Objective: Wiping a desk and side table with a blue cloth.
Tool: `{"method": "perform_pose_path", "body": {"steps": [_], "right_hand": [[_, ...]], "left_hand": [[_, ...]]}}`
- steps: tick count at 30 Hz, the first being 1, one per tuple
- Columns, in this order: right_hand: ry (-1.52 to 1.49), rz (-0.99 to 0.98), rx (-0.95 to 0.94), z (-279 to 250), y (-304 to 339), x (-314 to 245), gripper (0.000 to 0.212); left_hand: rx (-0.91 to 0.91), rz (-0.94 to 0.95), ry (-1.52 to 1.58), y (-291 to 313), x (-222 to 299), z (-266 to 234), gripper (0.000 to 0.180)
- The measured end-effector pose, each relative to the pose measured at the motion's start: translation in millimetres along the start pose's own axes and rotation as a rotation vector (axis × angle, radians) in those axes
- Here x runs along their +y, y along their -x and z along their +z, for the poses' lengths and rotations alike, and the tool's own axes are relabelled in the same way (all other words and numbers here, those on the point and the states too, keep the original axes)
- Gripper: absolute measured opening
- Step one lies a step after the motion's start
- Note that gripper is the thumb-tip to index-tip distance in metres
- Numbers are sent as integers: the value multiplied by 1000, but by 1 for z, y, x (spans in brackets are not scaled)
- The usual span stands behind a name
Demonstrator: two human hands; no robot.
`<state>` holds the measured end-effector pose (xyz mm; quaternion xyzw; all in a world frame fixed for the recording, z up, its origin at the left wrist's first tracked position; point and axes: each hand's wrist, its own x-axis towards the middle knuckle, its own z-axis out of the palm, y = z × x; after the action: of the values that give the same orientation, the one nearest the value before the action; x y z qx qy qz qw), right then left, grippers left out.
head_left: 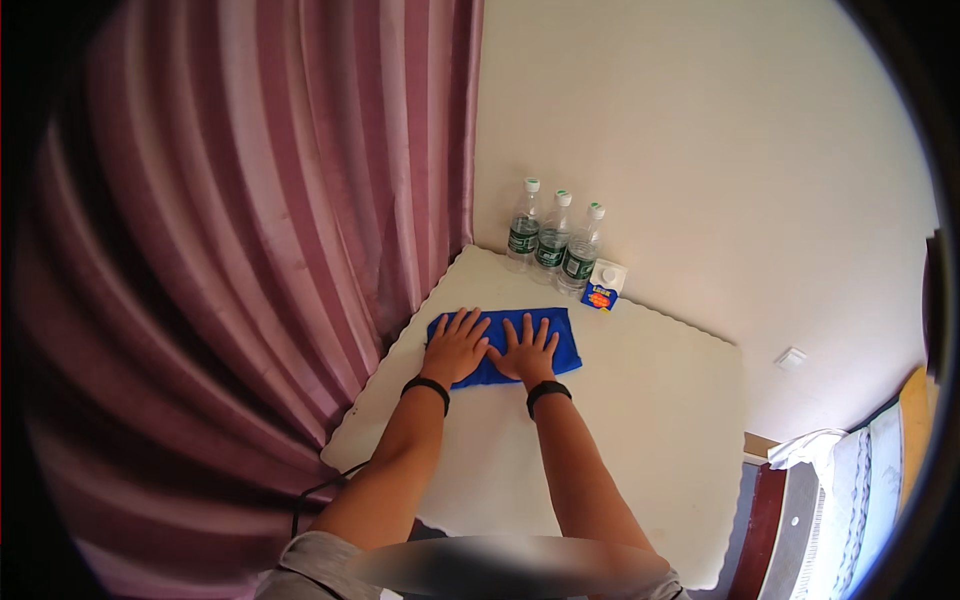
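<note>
The left hand and right hand lie open, fingers spread, on a blue rectangular fabric cloth atop the white scallop-edged counter, probably to spread pressure evenly; three transparent green-labelled plastic bottles stand beyond reach.

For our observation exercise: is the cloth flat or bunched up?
Flat: the cloth forms a rough rectangle under the left hand and right hand. Whether it's folded, I cannot tell.
</note>
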<state>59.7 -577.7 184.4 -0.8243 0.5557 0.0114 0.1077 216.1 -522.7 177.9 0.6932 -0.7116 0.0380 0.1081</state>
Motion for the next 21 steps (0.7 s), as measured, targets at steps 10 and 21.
{"method": "perform_pose_path", "body": {"steps": [10, 21], "right_hand": [[36, -159, -66, 40, 181, -58, 82], [125, -258, -142, 60, 331, -57, 123]], "left_hand": [[215, 23, -37, 206, 7, -15, 51], [138, 26, 45, 342, 56, -29, 62]]}}
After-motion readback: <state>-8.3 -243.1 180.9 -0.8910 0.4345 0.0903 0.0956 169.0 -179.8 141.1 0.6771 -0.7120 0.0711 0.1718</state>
